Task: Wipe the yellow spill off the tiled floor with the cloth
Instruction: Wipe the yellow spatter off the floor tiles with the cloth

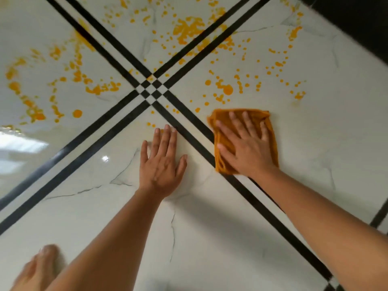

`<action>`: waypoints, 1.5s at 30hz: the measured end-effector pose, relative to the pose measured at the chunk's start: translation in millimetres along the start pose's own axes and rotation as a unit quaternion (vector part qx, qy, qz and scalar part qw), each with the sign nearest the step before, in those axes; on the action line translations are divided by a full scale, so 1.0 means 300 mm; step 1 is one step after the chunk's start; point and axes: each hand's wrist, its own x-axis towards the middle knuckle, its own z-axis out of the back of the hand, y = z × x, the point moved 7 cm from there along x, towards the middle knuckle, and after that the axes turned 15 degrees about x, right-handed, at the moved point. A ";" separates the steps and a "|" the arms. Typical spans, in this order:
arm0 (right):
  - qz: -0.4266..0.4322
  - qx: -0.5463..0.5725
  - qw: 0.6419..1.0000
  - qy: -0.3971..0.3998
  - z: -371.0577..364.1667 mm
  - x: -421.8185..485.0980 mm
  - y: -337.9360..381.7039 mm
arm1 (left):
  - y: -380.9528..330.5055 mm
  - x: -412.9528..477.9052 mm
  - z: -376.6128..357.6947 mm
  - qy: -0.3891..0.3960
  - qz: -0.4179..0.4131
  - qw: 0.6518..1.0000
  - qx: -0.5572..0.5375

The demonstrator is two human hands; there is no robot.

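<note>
From the head camera, the right hand (244,143) lies flat with fingers spread, pressing the folded orange cloth (270,131) on the tiled floor (315,164), just beside the black border strips (189,133). The left hand (162,162) is flat too, fingers straight, braced on bare tile. The near tiles look clean, but most of the yellow spill (189,30) lies beyond the cloth, so by my judgement the wiping is barely underway.
</note>
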 end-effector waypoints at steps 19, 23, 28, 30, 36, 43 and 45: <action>0.165 -0.042 0.983 0.072 -0.110 0.241 0.390 | 0.376 -0.073 -0.031 -0.039 0.086 0.995 -0.026; 0.037 0.009 0.999 0.021 -0.130 0.299 0.497 | 0.389 -0.072 -0.032 -0.038 0.096 0.994 -0.038; 0.176 -0.020 0.981 0.080 -0.112 0.223 0.416 | 0.409 -0.078 -0.031 -0.037 0.103 0.994 -0.029; 0.026 0.010 0.999 0.023 -0.090 0.316 0.403 | 0.409 -0.075 -0.031 -0.034 0.098 0.994 -0.027; 0.235 -0.025 0.967 0.097 -0.149 0.234 0.547 | 0.412 -0.074 -0.028 -0.026 0.093 0.995 -0.030; 0.134 -0.016 0.990 0.047 -0.165 0.315 0.612 | 0.428 -0.085 -0.036 -0.035 0.090 0.995 -0.019; 0.301 -0.045 0.945 0.119 -0.176 0.228 0.604 | 0.425 -0.083 -0.034 -0.032 0.087 0.996 -0.020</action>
